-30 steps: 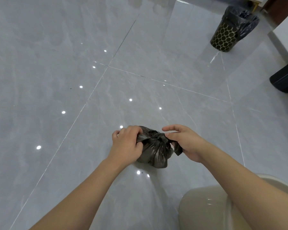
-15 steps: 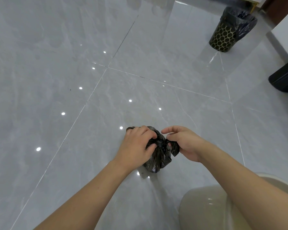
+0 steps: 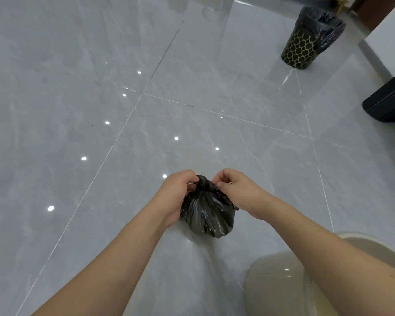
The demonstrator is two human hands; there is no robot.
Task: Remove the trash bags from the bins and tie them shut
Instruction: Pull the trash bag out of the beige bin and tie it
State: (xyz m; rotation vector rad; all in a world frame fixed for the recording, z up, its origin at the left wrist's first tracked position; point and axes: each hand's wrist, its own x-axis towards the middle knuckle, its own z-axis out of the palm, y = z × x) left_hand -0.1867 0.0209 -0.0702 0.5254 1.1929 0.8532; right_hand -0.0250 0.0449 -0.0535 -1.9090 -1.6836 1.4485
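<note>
Glossy grey tiled floor (image 3: 100,87) all around. Between both hands, small black trash bag (image 3: 206,213) resting on floor for support. Left hand (image 3: 176,197) and right hand (image 3: 237,190) each pinching gathered plastic at neck, likely cinching knot. Far beyond right hand, patterned bin (image 3: 300,50), bag still inside, awaiting removal.

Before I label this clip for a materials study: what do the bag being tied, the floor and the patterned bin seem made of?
Bag: thin black plastic film, glossy, finely wrinkled. Floor: polished grey marble-look tile, mirror-like reflections, thin grout lines. Bin: hard and dark with a gold honeycomb pattern; material unclear, lined with black plastic.
</note>
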